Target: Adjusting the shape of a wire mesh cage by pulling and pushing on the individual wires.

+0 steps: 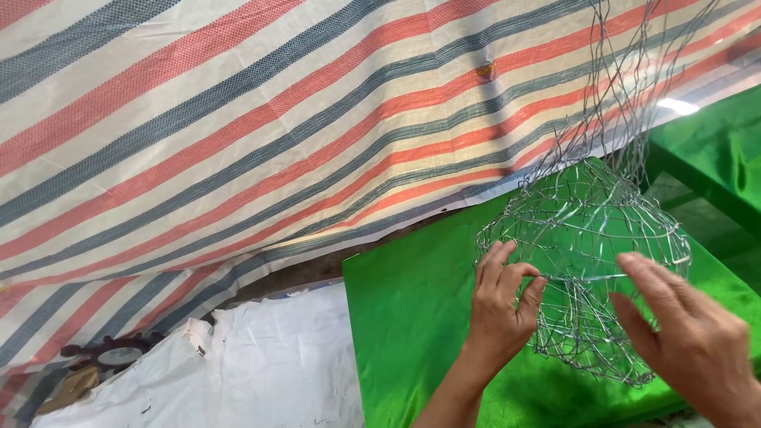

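The left hand (501,305) is seen in the lower middle of the frame, its fingers curled and hooked into the near left side of a wire basket (583,261); the mesh is gripped there. The right hand (690,333) is held at the lower right with fingers spread and loose, laid against or just in front of the basket's right side; whether wire is actually pinched cannot be told, since the hand is blurred. The basket is thus placed between the two hands and slightly above them, right of centre, over a green table (412,317). Its long axis is stood roughly upright, tilted a little toward the upper right, where loose wire strands (618,87) are drawn up and cut off by the top edge. The left hand is the one more firmly engaged. The basket's lower rim is partly hidden behind the right hand, and the fine mesh is hard to trace against the green. Behind, a striped tarp (238,135) is spread across the upper left, a white sheet (269,357) is laid at the lower left, and a second green surface (713,150) is cropped at the right edge.
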